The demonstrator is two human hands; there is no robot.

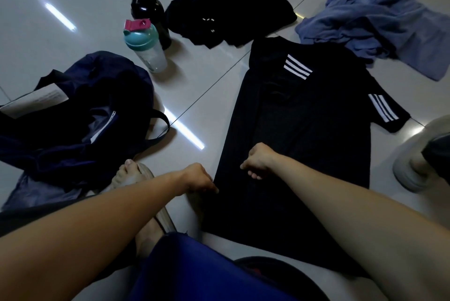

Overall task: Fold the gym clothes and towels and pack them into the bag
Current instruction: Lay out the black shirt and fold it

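Note:
A black T-shirt (304, 130) with white stripes lies spread on the tiled floor, its left side folded inward. My left hand (198, 178) pinches the shirt's left edge near the hem. My right hand (258, 161) rests on the shirt's middle with fingers curled; whether it grips cloth is unclear. A dark navy bag (73, 120) sits open and slumped at the left. Another black garment (226, 15) lies crumpled at the back, and a blue-grey towel (379, 25) lies bunched at the back right.
A clear shaker bottle (146, 44) with teal lid stands beside a black bottle (151, 13) behind the bag. My sandalled foot (131, 176) is by the bag; a white shoe (418, 157) is at the right. A paper slip (34, 100) lies on the bag.

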